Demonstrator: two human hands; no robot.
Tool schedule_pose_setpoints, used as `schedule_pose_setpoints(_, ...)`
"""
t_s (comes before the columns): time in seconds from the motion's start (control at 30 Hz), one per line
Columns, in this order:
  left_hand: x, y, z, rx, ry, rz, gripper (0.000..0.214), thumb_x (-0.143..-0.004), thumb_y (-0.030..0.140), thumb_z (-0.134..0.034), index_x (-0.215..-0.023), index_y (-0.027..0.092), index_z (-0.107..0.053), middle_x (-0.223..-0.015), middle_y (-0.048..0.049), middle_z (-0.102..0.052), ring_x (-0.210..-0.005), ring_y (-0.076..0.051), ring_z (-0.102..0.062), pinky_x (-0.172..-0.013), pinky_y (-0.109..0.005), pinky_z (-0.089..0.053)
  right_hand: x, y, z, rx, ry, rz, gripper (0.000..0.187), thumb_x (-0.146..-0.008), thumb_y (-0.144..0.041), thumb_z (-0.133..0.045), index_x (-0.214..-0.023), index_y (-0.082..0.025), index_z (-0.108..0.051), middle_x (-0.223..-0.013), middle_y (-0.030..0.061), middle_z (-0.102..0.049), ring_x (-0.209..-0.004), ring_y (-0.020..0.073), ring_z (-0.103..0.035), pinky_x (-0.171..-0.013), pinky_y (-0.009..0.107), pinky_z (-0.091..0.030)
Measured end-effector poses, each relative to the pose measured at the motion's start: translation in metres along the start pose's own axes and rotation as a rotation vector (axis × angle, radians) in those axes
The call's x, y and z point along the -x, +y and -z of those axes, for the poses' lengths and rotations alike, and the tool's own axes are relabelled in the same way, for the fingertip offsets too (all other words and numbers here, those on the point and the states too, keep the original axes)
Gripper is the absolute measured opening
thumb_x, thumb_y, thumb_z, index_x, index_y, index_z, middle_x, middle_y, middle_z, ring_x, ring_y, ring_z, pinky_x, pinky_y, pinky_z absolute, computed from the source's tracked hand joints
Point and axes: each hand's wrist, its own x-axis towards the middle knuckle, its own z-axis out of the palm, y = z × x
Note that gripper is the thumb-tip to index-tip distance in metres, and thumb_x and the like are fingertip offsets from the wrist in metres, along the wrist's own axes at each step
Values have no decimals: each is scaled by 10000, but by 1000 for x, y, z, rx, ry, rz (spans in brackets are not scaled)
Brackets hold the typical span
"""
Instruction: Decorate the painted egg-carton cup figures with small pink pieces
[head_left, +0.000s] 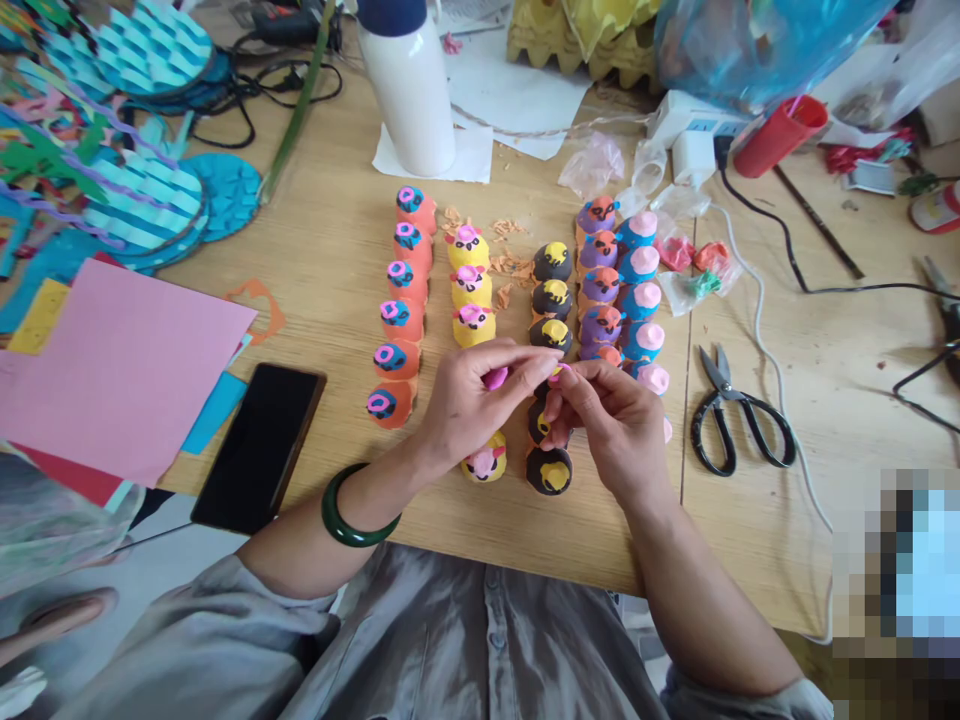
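My left hand (469, 395), with a dark green bangle on its wrist, is closed with a pink lump of modelling clay (496, 378) against its palm. My right hand (619, 415) meets it fingertip to fingertip, and a small bright pink bit of clay (559, 372) shows in the pinch. Beneath my fingers runs a row of black egg-carton cups (553, 262) topped with yellow clay, partly hidden. Left of it stand yellow cups (471, 290) with pink clay faces, some covered by my left hand. Purple and orange cups (600, 285) lie just beyond my right hand.
Orange cups (405, 320) line the left, pink-topped blue cups (643, 300) the right. Scissors (721, 400) lie right, a phone (259, 445) and pink paper (142, 350) left. A white bottle (412, 100) stands behind; cables and clay bags (697, 265) spread at right.
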Motion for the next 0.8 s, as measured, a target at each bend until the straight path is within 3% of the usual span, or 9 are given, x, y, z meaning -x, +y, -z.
schedule_pose_setpoints(0.2,-1,-3,-2,-29,17,-25,214,-924,355,-675,-937,192,-813,-903,-62,-794,-805,-157,-702,-712,-243,-533,0,-2,0,29,-4,-10,334,-856,-530,-728,-838,-203,-663,-607,-38,-663,-420,98,-607,-417,218,-527)
schedule_pose_setpoints(0.4,0,2,-2,-5,71,-35,229,-919,379,-682,-916,196,-819,-829,-47,-782,-686,-132,-658,-635,-234,-514,0,-1,-1,-7,-28,-52,319,-871,-521,-712,-922,-207,-701,-608,-39,-675,-403,104,-609,-394,224,-539)
schedule_pose_setpoints(0.6,2,1,-1,48,6,37,319,-974,429,-594,-1087,210,-798,-734,-19,-709,-582,-98,-551,-533,-224,-425,0,-1,-1,-35,13,-24,281,-868,-471,-734,-811,-206,-659,-614,-41,-670,-393,96,-602,-399,218,-552)
schedule_pose_setpoints(0.8,0,3,3,120,-44,132,359,-952,485,-609,-949,193,-817,-666,-14,-642,-563,-97,-524,-492,-228,-386,1,-2,-1,-50,-2,-18,265,-875,-451,-732,-803,-209,-653,-625,-43,-666,-394,92,-589,-413,234,-577)
